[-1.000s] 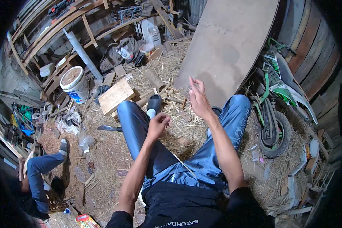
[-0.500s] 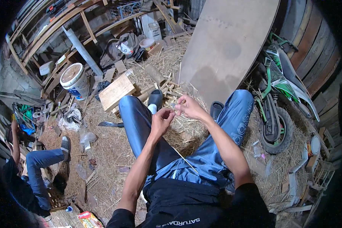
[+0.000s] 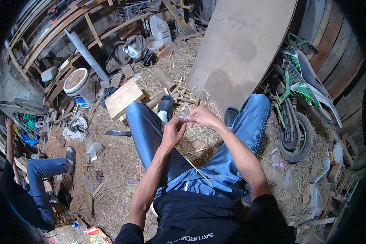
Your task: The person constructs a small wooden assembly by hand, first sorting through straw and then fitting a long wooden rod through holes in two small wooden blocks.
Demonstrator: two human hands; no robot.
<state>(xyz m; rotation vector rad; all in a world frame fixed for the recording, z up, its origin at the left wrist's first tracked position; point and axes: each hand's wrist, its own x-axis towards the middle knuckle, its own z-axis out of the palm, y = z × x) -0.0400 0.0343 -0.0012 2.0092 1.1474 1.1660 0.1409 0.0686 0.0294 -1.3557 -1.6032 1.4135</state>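
My left hand (image 3: 174, 129) and my right hand (image 3: 203, 117) meet above the gap between my knees. Fingers of both are pinched closed, with the tips touching or almost touching. Something small and pale shows between them, too small to name. A long thin straw (image 3: 198, 171) lies across my lap, on the blue trousers (image 3: 147, 125). Beneath my hands is loose straw (image 3: 197, 142) on the ground. Beside my left leg lies a dark flat blade-like thing (image 3: 117, 133), partly hidden by the leg.
Beyond my left knee sits a wooden block (image 3: 125, 96), with a white bucket (image 3: 78, 84) farther left. A large board (image 3: 240, 44) leans ahead. On the right stands a green-and-white motorbike (image 3: 299, 97). At far left another person's leg (image 3: 49, 166) stretches out.
My right hand has come down slightly and its fingers have folded in closer to my left hand. The other person's raised arm has shifted up and left.
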